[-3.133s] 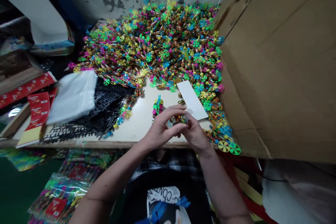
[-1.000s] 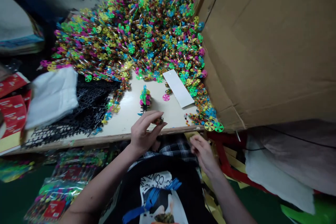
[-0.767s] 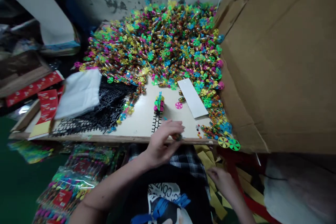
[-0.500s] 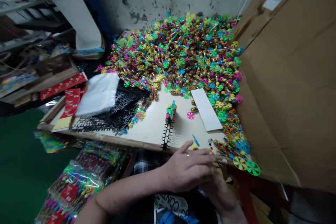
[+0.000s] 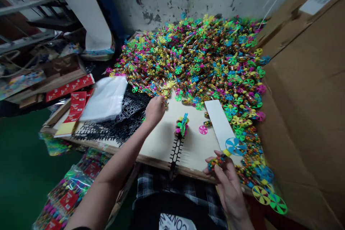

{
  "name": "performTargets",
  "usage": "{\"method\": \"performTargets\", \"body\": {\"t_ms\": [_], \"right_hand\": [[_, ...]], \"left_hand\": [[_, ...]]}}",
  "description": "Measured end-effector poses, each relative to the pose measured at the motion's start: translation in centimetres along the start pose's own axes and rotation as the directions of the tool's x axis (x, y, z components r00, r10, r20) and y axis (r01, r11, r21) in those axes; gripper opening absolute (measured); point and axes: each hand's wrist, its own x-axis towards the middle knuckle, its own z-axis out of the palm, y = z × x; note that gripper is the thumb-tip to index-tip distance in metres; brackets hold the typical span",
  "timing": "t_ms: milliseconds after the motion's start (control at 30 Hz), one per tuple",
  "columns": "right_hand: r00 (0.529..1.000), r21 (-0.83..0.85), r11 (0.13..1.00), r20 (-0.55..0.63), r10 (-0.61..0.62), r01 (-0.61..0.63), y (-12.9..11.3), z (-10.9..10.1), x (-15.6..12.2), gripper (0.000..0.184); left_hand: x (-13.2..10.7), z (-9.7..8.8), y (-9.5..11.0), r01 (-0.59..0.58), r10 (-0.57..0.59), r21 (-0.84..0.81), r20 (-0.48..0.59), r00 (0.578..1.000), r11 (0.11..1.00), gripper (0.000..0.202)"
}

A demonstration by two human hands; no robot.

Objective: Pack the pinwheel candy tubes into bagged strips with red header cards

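My right hand (image 5: 228, 176) is closed around a candy-filled toy (image 5: 215, 163) with a blue pinwheel (image 5: 235, 146) at its top, held just above the table's front edge. My left hand (image 5: 155, 109) reaches forward to the near edge of the pile of pinwheel toys (image 5: 188, 61); its fingers are curled, and whatever is in them is hidden. Between the hands a black pronged plastic strip (image 5: 176, 151) runs from the front edge, with pink, green and yellow toy parts (image 5: 182, 125) at its far end. A loose pink pinwheel (image 5: 203, 129) lies beside it.
A white card strip (image 5: 219, 122) lies at right. Clear bags (image 5: 105, 97), black netting (image 5: 115, 125) and red header cards (image 5: 77, 106) lie at left. A large cardboard box (image 5: 304, 97) walls the right side. Packed bags of toys (image 5: 67, 190) sit lower left.
My hands were together near the front edge and are now apart. The left has moved forward and left to the pile; the right now shows the blue-pinwheel toy. The view has shifted slightly.
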Motion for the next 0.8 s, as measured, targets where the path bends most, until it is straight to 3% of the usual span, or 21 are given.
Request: {"method": "performTargets", "body": {"t_ms": [100,200,300,400,467,533,567,633,700,800], "right_hand": [[0.999,-0.001,0.999,0.014,0.049,-0.049,0.6,-0.3,-0.1,0.036],[0.996,-0.014,0.997,0.045,0.081,-0.080,1.2,-0.8,0.2,0.038],[0.996,-0.077,0.994,0.037,0.076,-0.073,1.8,-0.9,1.1,0.040],[0.999,-0.190,0.982,0.036,0.023,-0.016,2.5,-0.5,2.3,0.042],[0.998,-0.284,0.958,0.052,-0.035,0.048,3.1,0.0,3.2,0.040],[0.992,-0.364,0.924,0.072,-0.099,0.119,3.7,0.7,4.1,0.034],[0.988,-0.393,0.907,0.090,-0.127,0.153,4.1,1.2,4.5,0.030],[0.976,-0.426,0.879,0.134,-0.174,0.215,4.8,2.1,5.2,0.026],[0.964,-0.437,0.861,0.171,-0.204,0.260,5.4,3.0,5.8,0.024],[0.954,-0.441,0.850,0.209,-0.215,0.288,6.3,3.9,6.4,0.023]], "left_hand": [[4.0,2.4,-1.0,0.171,-0.233,0.267,0.221,0.947,0.948,0.027],[5.8,4.0,-0.9,0.189,-0.305,0.357,0.303,0.903,0.915,0.026],[6.7,4.4,-1.0,0.257,-0.360,0.325,0.314,0.878,0.910,0.020],[6.4,3.9,-1.7,0.341,-0.350,0.083,0.173,0.920,0.936,0.016],[4.7,3.5,-2.1,0.298,-0.297,-0.197,0.036,0.954,0.934,0.013],[1.7,3.1,-2.1,0.240,-0.272,-0.487,0.004,0.962,0.840,0.014],[-0.3,3.0,-1.9,0.245,-0.273,-0.608,0.047,0.961,0.755,0.014],[-4.5,2.7,-1.1,0.339,-0.250,-0.739,0.234,0.940,0.583,0.018],[-8.3,2.6,0.1,0.515,-0.209,-0.735,0.474,0.856,0.442,0.027],[-11.7,3.0,2.0,0.665,-0.205,-0.693,0.633,0.746,0.278,0.037]]}}
